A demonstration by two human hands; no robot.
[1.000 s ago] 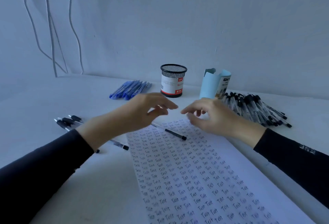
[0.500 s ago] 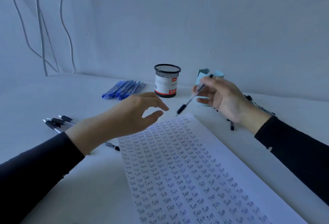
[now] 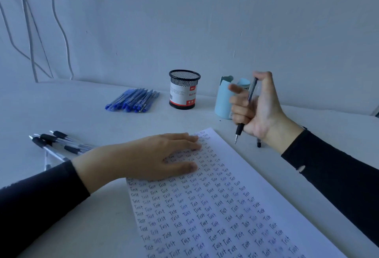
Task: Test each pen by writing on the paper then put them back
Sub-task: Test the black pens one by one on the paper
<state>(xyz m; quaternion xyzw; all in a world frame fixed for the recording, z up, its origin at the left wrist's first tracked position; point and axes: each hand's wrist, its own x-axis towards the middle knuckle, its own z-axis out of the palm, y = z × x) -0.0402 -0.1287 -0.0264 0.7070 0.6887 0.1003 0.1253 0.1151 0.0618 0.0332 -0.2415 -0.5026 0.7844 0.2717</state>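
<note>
Plain office workspace: white table [image 3: 88, 114], mesh pen holder [image 3: 184, 90], blue pens [image 3: 133, 100].

The paper [image 3: 215, 206] is filled with handwritten rows of "Test"; the mesh cup's label [image 3: 183, 95] reads "Ball".

From my remote seat I see a pale wall [image 3: 205, 21] filling the upper half of the frame, with several white cables [image 3: 29, 32] hanging down it in the upper left and reaching the white table [image 3: 61, 104]. Near the centre, at the back of the table, a black mesh cup [image 3: 184, 91] stands upright with a white and red label round its lower part (I can read only "Ball" on it). Just right of it, apart from it, stands a light blue carton [image 3: 223, 101] with an open, ragged top.
</note>
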